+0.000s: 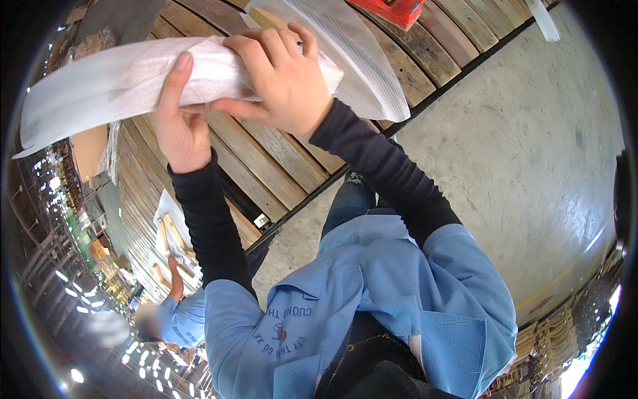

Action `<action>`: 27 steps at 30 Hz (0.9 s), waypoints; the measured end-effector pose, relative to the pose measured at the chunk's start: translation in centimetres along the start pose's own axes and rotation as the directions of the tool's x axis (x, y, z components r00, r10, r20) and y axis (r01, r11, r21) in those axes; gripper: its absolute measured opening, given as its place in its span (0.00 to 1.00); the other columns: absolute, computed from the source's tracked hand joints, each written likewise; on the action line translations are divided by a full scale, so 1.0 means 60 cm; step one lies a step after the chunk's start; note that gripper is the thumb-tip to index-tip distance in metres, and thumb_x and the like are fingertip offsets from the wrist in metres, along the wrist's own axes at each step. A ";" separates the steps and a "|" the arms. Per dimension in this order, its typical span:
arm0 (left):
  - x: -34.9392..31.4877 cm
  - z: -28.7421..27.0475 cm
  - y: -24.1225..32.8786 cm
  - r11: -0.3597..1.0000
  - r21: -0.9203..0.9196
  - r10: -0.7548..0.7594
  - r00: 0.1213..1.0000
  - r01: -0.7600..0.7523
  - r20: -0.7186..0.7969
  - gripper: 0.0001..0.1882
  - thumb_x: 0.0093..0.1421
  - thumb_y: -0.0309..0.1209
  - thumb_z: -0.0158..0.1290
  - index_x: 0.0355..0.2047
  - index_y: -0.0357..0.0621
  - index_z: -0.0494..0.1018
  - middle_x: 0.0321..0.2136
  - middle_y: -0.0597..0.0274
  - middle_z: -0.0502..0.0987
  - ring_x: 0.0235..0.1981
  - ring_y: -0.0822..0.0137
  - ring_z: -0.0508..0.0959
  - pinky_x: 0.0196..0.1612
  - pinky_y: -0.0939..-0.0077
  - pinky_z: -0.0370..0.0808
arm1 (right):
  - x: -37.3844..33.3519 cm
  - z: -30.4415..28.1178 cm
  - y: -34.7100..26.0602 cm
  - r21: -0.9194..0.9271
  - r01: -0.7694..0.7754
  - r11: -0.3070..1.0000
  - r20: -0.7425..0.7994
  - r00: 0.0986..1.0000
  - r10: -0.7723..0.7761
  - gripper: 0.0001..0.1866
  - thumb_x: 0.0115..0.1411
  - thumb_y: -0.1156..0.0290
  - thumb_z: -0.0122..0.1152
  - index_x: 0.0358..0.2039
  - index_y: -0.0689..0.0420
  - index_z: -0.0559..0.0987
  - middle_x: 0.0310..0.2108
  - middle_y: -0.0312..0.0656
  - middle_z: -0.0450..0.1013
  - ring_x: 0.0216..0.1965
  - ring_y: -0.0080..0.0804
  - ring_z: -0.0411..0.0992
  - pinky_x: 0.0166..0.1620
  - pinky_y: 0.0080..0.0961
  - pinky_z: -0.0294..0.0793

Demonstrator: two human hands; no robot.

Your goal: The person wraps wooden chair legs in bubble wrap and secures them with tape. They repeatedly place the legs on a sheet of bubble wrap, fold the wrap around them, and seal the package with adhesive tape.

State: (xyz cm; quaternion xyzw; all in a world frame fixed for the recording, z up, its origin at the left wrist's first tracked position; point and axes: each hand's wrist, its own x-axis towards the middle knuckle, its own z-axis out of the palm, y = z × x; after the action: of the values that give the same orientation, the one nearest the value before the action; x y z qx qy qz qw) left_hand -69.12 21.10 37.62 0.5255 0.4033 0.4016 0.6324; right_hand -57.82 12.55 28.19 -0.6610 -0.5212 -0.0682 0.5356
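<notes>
Your light-blue shirt lies nearest the camera in the head view, and beyond it your hands hold a white foam-wrapped bundle above the slatted wooden desk, inward of its near edge. To handle it well, you would do best to press the wrap snug and even along its length, smoothing out creases before they set; the loose end trailing to your left could sag or unroll, so support it. Mind too the flat foam sheet beside the bundle, whose corner overhangs the desk's near edge and could catch. Your left hand grips the bundle, thumb upright across its near side, fingers mostly hidden. Your right hand clasps it near the right end, fingers over the top, thumb low along the near side. Your right forearm slants inward; your left rises steeper.
</notes>
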 end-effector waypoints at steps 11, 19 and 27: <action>0.006 -0.059 0.018 0.986 -0.164 -0.012 0.997 -0.001 -0.078 0.23 0.58 0.23 0.65 0.53 0.41 0.73 0.50 0.58 0.78 0.53 0.63 0.78 0.58 0.64 0.74 | -0.070 -0.045 0.110 0.063 0.071 0.995 0.386 0.918 -0.090 0.48 0.48 0.56 0.75 0.69 0.39 0.62 0.62 0.40 0.68 0.61 0.45 0.69 0.68 0.49 0.60; -0.068 -0.279 -0.116 0.917 -0.391 -0.046 0.956 -0.074 -0.289 0.30 0.61 0.37 0.63 0.60 0.40 0.68 0.56 0.53 0.75 0.59 0.55 0.74 0.65 0.53 0.69 | -0.100 -0.073 0.129 -0.230 0.160 0.960 0.600 0.800 0.011 0.52 0.50 0.58 0.78 0.72 0.44 0.58 0.71 0.42 0.58 0.70 0.46 0.57 0.71 0.50 0.55; -0.193 -0.448 -0.411 0.817 -0.557 0.314 0.925 -0.149 0.213 0.52 0.42 0.36 0.77 0.67 0.60 0.62 0.63 0.62 0.69 0.66 0.50 0.66 0.70 0.25 0.50 | -0.298 -0.002 0.320 -0.466 -0.801 0.377 0.158 0.344 0.926 0.61 0.49 0.37 0.74 0.66 0.72 0.56 0.62 0.70 0.59 0.64 0.64 0.61 0.64 0.48 0.66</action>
State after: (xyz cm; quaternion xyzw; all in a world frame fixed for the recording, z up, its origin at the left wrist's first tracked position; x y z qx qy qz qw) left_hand -96.17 16.35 10.96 0.4295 0.1097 0.4889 0.7513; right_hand -51.13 3.68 4.39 -0.9083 -0.1625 0.2847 0.2599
